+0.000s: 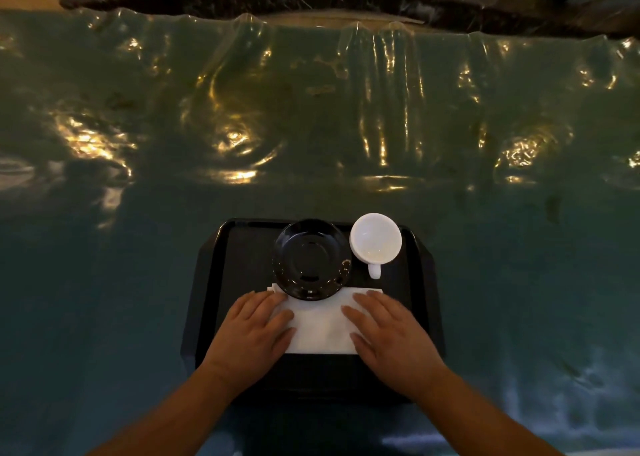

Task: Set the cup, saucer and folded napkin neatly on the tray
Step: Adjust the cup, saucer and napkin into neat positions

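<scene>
Hands flat and spread: left hand presses the napkin's left end, right hand its right end, neither pinching anything. White folded napkin lies across the black tray, near its centre. Black saucer sits at 12 o'clock from the napkin, overlapping its far edge. White cup stands upright at 1 o'clock, just beside the saucer, handle toward the person. Tray rests on a glossy teal table cover.
</scene>
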`<state>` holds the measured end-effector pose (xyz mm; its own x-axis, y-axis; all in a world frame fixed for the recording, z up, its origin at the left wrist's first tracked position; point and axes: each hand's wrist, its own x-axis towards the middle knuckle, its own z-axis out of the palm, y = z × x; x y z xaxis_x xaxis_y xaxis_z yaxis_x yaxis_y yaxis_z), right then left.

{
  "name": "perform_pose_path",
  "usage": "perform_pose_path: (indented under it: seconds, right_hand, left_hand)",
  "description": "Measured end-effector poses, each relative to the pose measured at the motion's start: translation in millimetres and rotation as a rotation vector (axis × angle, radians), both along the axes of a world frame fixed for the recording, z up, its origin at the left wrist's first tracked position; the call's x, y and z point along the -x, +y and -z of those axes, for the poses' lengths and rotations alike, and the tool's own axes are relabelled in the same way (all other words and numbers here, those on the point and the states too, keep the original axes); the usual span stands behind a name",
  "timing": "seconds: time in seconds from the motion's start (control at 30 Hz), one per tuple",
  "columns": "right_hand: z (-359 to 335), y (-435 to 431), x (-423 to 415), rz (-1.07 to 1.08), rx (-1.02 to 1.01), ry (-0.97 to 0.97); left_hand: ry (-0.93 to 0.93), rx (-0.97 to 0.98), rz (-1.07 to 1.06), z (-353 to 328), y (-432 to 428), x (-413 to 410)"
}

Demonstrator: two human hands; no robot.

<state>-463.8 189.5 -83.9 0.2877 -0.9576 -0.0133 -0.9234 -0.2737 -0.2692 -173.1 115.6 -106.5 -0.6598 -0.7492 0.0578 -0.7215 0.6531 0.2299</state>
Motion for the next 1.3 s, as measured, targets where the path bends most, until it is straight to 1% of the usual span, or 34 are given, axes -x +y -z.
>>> perform_pose_path:
  seconds: [0.07,0.23,0.4,0.57,0.7,1.0,1.3]
  right_hand:
    - [13.2,7.8,2.4,-0.015,-0.087,0.075]
    - [18.6,8.6,4.1,-0.012,-0.154,0.086]
    - [18.9,-1.8,13.0,0.11,-0.218,0.07]
    - [20.2,-1.7,14.5,0.09,-0.227,0.115]
    - [20.3,1.9,17.4,0.084,-0.235,0.165]
    - [18.9,1.1,14.9,0.093,-0.261,0.192]
    - [16.2,1.3,15.0,0.097,-0.261,0.174]
  left_hand:
    - [-0.032,-0.021,-0.011,1.9,0.4,-3.6]
    - [-0.103,-0.132,-0.078,-0.8,-3.8,-4.3]
    - [-0.125,-0.175,-0.092,-1.0,-6.9,-5.2]
    - [-0.116,-0.198,-0.101,-1.5,-4.1,-4.1]
    - [-0.168,-0.216,-0.094,-4.7,-3.1,-2.2]
    - [-0.17,-0.264,-0.115,-4.5,-3.0,-2.3]
    - [-0.193,-0.231,-0.115,-9.4,-4.0,0.1]
